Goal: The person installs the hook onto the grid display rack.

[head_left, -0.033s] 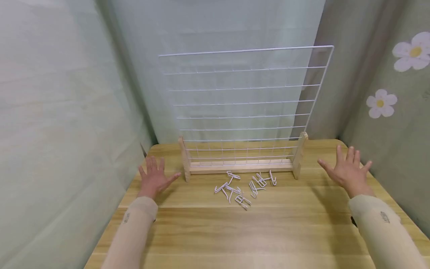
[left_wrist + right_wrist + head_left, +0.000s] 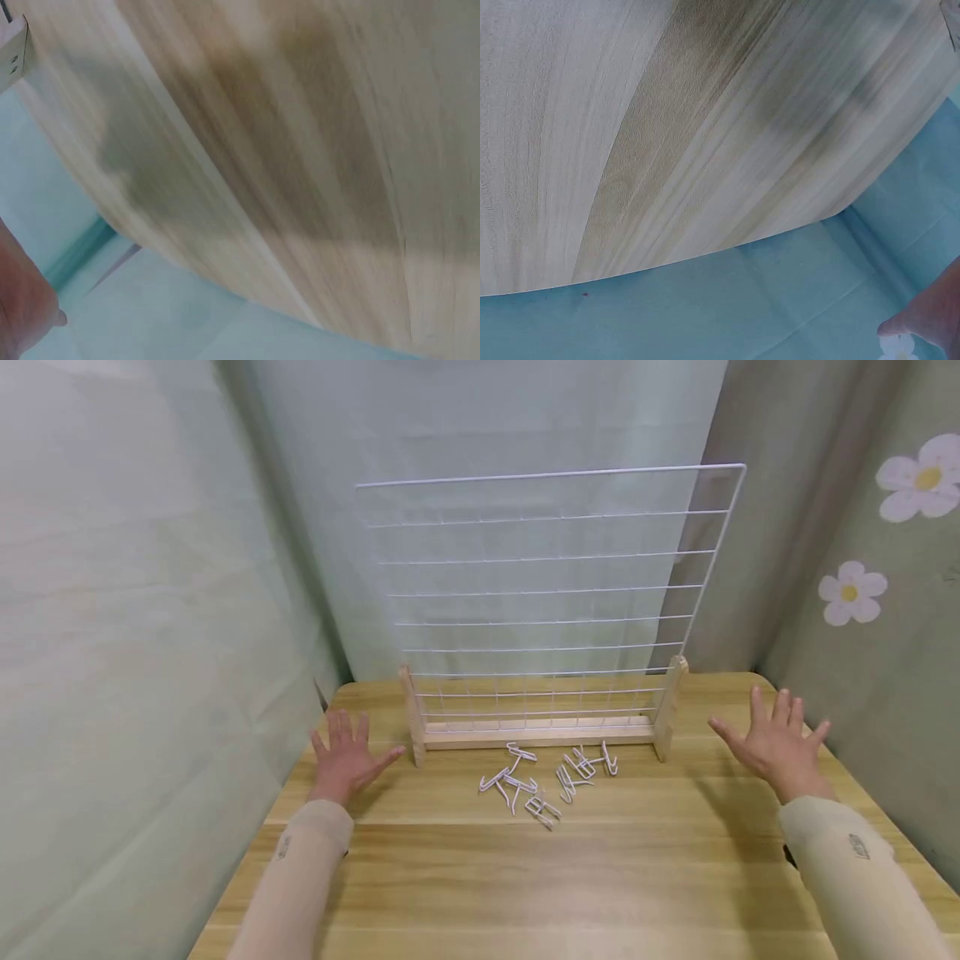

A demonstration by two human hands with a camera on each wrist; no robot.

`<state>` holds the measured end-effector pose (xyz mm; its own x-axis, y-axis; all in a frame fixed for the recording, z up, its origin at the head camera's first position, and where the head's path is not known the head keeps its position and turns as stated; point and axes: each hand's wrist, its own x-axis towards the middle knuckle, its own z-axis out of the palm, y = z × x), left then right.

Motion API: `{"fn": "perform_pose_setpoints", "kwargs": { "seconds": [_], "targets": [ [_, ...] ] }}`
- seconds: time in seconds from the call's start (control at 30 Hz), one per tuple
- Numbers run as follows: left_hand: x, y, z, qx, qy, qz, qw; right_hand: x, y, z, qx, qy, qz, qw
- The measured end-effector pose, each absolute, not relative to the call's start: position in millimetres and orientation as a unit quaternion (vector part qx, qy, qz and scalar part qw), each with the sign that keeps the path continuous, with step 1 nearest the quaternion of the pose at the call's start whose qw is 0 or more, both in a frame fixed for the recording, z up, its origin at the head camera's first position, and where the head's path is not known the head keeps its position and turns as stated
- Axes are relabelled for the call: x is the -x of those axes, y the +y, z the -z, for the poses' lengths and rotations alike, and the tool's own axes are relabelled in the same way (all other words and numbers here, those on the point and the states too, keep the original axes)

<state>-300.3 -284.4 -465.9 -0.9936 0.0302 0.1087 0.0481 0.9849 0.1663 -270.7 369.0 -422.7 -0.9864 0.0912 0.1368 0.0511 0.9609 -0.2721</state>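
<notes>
My left hand is spread with straight fingers over the left side of the table, holding nothing. On the far right, the right hand is likewise spread and holds nothing; its shadow falls on the wood. Between them stands a white wire grid rack in a pale wooden base. Several small white wire hooks lie loosely scattered in front of that base, apart from both hands. Only part of the left hand shows in its wrist view, and part of the right hand in the other.
The wood-grain table has rounded far corners. Pale green cloth hangs along the left and back, and a cloth with white flowers hangs at the right. The base's upright wooden ends rise at both sides of the rack.
</notes>
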Motion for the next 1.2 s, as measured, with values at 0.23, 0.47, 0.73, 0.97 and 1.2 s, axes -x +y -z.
{"fn": "perform_pose_setpoints", "kwargs": {
  "seconds": [0.23,0.47,0.73,0.97,1.2],
  "targets": [
    [299.4,-281.4,463.8,0.018,-0.994,0.092,0.054,266.6,365.6,421.4,0.034,-0.987,-0.141,0.071],
    [299.4,-276.0,460.1,0.014,-0.992,0.111,0.052,262.3,365.4,426.1,0.031,-0.987,-0.143,0.070],
    [302.4,-274.2,450.7,0.009,-0.991,0.123,0.055,261.4,365.0,428.6,0.029,-0.987,-0.139,0.076],
    [310.6,-273.0,437.4,0.006,-0.987,0.138,0.079,260.5,358.8,425.6,0.033,-0.985,-0.146,0.083],
    [317.5,-268.0,422.5,0.007,-0.985,0.134,0.105,256.6,349.3,420.9,0.033,-0.984,-0.159,0.075]
  ]
}}
